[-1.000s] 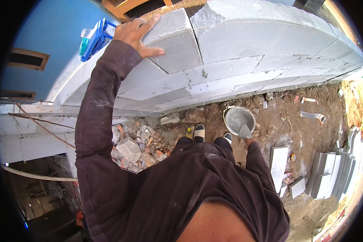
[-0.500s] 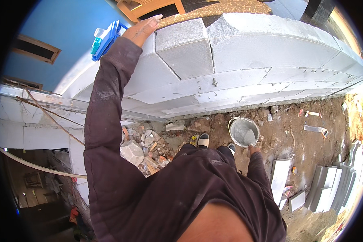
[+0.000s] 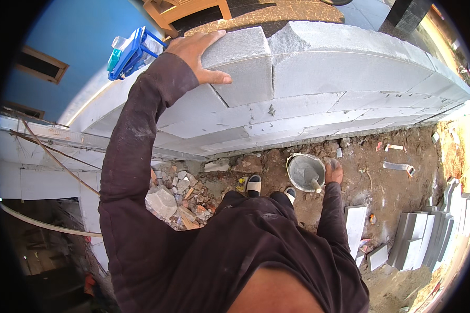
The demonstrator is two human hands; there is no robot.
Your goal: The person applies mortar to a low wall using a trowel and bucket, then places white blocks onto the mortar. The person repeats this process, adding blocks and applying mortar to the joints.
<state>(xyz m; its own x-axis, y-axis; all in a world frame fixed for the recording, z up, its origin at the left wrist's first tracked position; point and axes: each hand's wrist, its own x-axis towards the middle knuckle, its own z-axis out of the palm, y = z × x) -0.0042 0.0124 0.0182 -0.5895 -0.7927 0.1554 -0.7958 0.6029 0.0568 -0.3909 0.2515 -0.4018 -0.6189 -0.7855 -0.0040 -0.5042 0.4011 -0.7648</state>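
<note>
My left hand (image 3: 198, 55) spans the left end of a pale grey lightweight block (image 3: 245, 73) in the top course of the wall, thumb spread down its near face and fingers over the top. A narrow joint separates this block from a longer block (image 3: 350, 70) with a chipped corner on its right. Low down, a bucket (image 3: 291, 176) of grey mortar stands on the dirt beside my feet. A trowel (image 3: 315, 184) rests in it, handle leaning on the near rim. Just right of the bucket hangs my right hand (image 3: 333, 172), fingers loosely bent and apart from the trowel, with nothing visible in it.
A blue plastic stand (image 3: 133, 52) with a clear container sits left of my left hand. Rubble (image 3: 180, 195) lies left of my feet. Stacked grey slabs (image 3: 418, 240) and a hand tool (image 3: 399, 167) are on the ground at right. A thin string line (image 3: 344, 50) runs along the wall top.
My right hand has let go of the trowel, leaving it in the bucket, and moved up to the bucket's right. My left hand has turned and spread over the block's end.
</note>
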